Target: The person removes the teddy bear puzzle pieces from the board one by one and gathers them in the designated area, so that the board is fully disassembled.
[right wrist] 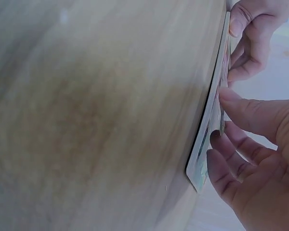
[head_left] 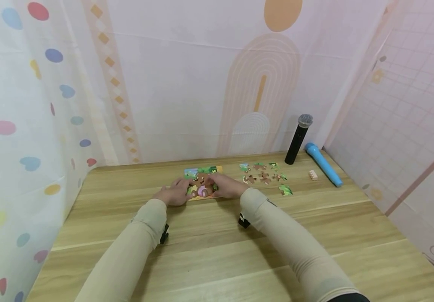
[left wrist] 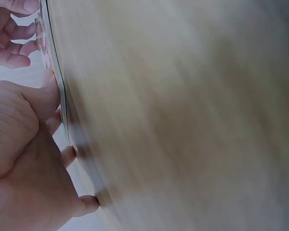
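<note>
A bear jigsaw puzzle (head_left: 202, 192) lies in its thin board on the wooden table, with a brown bear on a green and blue scene. My left hand (head_left: 178, 192) rests at the board's left side, its thumb and fingers touching the edge and the table, as the left wrist view shows. Over the right half of the board, my right hand (head_left: 227, 186) pinches a thin puzzle piece (right wrist: 222, 120) between thumb and fingers, tilted up from the board's surface. The picture on that piece is hidden by my fingers.
Several loose puzzle pieces (head_left: 264, 178) lie right of the board. Farther right, a black microphone (head_left: 296, 142) stands upright, a blue toy microphone (head_left: 324, 164) lies on the table, and a small pale pink block (head_left: 313, 175) sits nearby. Patterned curtains (head_left: 179, 84) surround the table.
</note>
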A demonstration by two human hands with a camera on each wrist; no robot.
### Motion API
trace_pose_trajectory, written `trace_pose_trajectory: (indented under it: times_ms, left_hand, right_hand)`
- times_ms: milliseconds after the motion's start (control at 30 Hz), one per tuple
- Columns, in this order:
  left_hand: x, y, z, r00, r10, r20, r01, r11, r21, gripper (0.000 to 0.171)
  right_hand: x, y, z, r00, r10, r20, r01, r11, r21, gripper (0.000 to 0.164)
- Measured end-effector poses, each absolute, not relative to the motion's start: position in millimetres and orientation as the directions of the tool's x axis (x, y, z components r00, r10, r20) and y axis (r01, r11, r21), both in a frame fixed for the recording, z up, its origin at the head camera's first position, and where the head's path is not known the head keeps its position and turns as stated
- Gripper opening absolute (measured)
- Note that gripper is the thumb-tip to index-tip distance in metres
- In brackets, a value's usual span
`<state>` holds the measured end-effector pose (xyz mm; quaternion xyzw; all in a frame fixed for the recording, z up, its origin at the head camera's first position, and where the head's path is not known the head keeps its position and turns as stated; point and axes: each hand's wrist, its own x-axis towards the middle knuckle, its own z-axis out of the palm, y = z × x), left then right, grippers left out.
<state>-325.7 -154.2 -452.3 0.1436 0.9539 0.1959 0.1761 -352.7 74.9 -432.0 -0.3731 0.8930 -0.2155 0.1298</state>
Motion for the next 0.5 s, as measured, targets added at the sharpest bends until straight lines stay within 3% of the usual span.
trace_pose_trajectory:
  times_ms: [500]
  left_hand:
    - [-338,-156,-466,-0.906,0.331,-0.265,0.203,0.887,0.415,0.051]
  right_hand:
    - [-354,70,-432,-0.7,-0.712,-0.06,-0.609,0.638,-0.471,0.045]
